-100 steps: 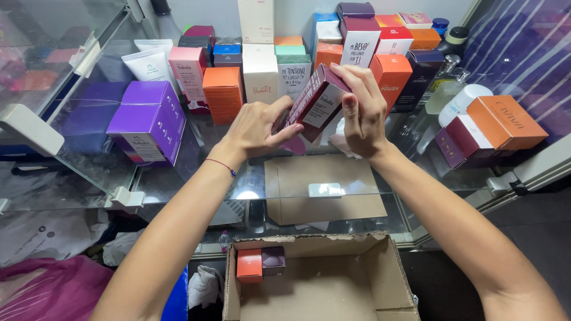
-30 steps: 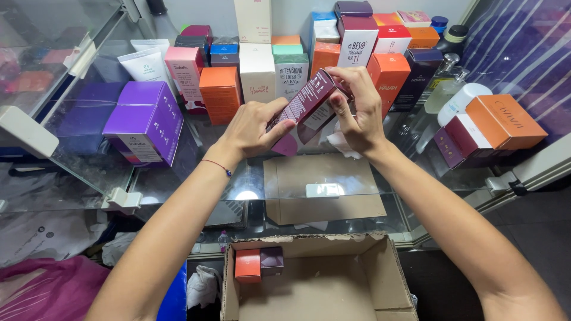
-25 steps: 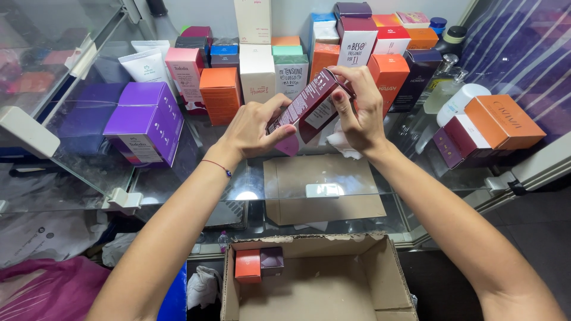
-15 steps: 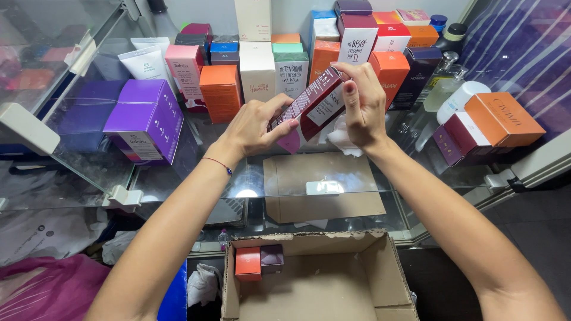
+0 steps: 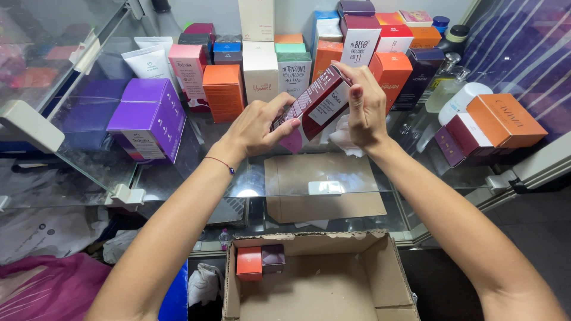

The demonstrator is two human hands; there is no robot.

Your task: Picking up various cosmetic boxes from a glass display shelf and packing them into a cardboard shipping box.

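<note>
Dark red box now tilted a bit steeper vs. a moment ago, held above the glass surface w/ left hand fingers closed on its lower end, right hand gripping the top, so the turning and checking seems ongoing.

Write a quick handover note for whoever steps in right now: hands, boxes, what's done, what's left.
Left hand: grips the lower end of the dark red box.
Right hand: holds its upper end, above the glass counter.
Cardboard carton below: open, holding a small orange box and a small purple box.
Done: two small boxes in the carton.
Left: the dark red box is not in it; many boxes stand on the counter.
</note>
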